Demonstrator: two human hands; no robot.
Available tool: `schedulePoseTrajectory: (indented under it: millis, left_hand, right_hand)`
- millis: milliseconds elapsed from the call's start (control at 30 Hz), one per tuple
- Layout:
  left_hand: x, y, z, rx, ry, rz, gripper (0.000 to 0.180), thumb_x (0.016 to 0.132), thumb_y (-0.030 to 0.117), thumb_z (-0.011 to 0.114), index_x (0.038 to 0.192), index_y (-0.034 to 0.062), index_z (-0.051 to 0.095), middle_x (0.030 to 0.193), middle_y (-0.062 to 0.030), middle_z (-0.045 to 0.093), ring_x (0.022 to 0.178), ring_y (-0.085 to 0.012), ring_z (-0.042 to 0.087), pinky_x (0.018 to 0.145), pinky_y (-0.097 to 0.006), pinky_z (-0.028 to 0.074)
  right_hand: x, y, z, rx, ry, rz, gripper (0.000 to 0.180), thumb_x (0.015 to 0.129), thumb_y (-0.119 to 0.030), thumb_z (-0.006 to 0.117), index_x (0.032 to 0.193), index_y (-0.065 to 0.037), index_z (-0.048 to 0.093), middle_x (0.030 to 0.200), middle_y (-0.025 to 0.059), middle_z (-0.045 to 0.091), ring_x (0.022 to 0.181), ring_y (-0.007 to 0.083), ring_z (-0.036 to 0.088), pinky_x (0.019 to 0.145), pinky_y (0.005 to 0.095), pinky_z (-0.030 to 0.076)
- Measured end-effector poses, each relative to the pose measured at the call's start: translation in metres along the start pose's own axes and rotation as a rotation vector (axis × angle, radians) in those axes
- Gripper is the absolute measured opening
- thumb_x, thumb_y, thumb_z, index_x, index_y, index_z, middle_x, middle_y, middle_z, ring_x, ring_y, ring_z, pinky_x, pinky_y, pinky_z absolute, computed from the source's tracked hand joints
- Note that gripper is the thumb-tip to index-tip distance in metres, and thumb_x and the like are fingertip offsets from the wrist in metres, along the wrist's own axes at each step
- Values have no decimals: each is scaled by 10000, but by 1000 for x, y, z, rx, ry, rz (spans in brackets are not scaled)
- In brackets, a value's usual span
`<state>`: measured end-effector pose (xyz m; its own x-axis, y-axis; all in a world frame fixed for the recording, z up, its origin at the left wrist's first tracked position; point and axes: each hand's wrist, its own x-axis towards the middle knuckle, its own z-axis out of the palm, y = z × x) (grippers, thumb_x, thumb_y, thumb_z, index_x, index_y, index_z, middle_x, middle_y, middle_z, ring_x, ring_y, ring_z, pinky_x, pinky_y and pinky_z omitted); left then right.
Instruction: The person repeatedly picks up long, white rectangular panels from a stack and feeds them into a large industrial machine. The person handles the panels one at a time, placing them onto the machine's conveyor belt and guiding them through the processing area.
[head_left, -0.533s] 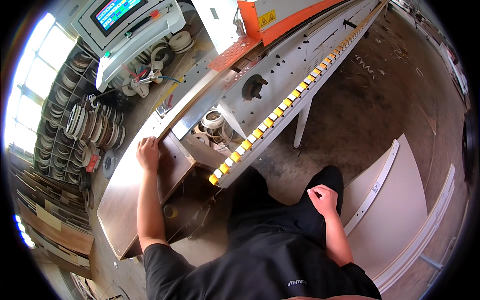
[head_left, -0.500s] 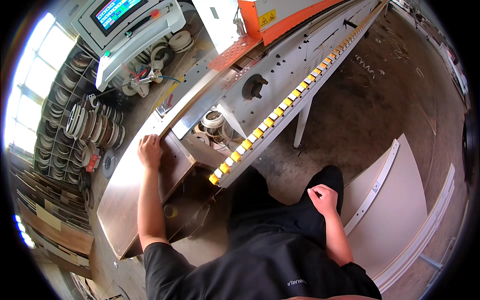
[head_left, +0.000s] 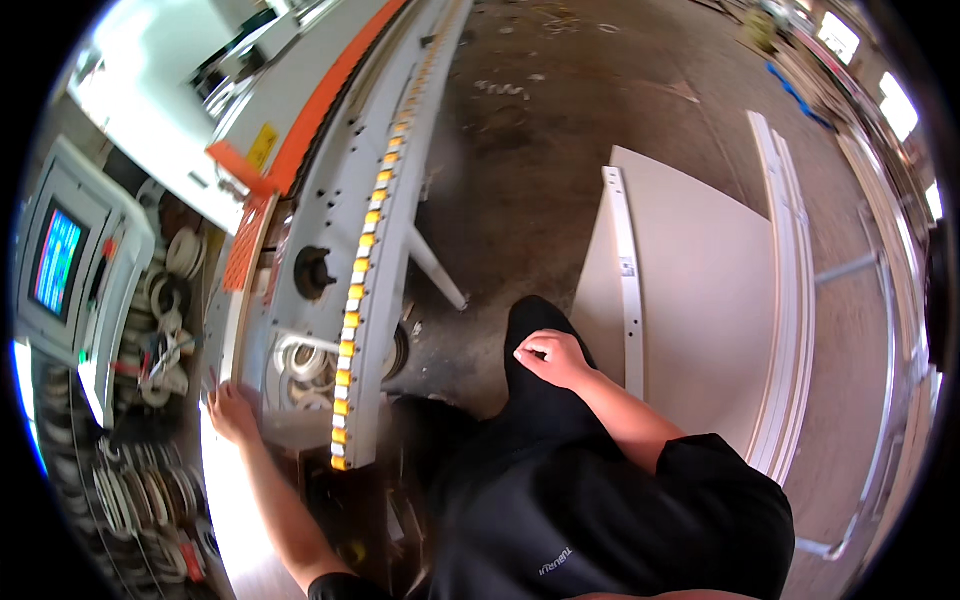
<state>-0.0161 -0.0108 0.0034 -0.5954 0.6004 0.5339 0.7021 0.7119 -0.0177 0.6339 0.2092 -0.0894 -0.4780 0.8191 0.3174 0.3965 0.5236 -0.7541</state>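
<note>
My left hand (head_left: 233,413) rests at the near end of the machine's long bed, on the pale glare-lit tabletop (head_left: 225,490). Its fingers are curled in beside the narrow wooden strip (head_left: 233,335); glare and blur hide whether anything is between them. Over my right thigh, my right hand (head_left: 553,357) is loosely closed, thumb against the fingers, with nothing seen in it. Between the two hands runs a grey rail (head_left: 385,330) lined with yellow and white rollers (head_left: 362,265).
A control panel (head_left: 62,255) with a lit screen stands left, above racks of rolled edging (head_left: 140,485). A white leg (head_left: 435,265) slants under the rail. On the right lie a large pale board (head_left: 705,290), a white slotted strip (head_left: 626,270) and stacked long strips (head_left: 790,300).
My view has swung to the right, so the machine and panel sit further left and more of the boards shows. My left hand stays by the bed's end; my right hand remains over the thigh.
</note>
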Motion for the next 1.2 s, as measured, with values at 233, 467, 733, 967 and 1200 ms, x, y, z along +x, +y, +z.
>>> schedulePoseTrajectory:
  millis: [233,467,733,967,1200]
  left_hand:
    - [16,46,-7,-156,-80,43,388,1121,302,584,1369,48,740,1499,-137,695,1442,-353,597,1207,-471,465]
    - [14,18,10,-104,-67,104,398,1127,271,548,1349,-2,734,1451,-169,711,1391,-375,620,1184,-471,485]
    - [21,21,7,-156,-85,111,320,1041,143,618,1295,-16,731,1403,-185,720,1389,-389,621,1181,-482,481]
    - [-25,143,-47,-454,3,426,353,970,49,717,1322,43,741,1391,-153,730,1345,-385,647,1147,-503,506]
    - [-101,314,-180,-723,25,1129,353,913,84,809,1264,89,771,1414,-94,730,1359,-357,647,1163,-541,487]
  right_hand:
    - [-94,73,-74,-614,276,495,446,936,-414,845,1252,-104,786,1387,54,750,1285,306,691,1128,446,524]
    - [-187,71,-99,-709,47,1034,840,758,-578,929,1400,-90,694,1476,88,662,1394,311,587,1194,497,445]
    - [-193,100,-92,-441,585,857,555,757,-297,883,1227,-65,700,1364,115,693,1150,378,719,942,475,600]
    - [-169,43,-142,-397,548,496,507,754,-249,885,1185,-59,695,1299,96,717,1082,340,753,867,448,624]
    - [-122,-39,-151,-353,377,49,487,763,-215,885,1213,-83,755,1299,18,742,995,248,784,826,377,642]
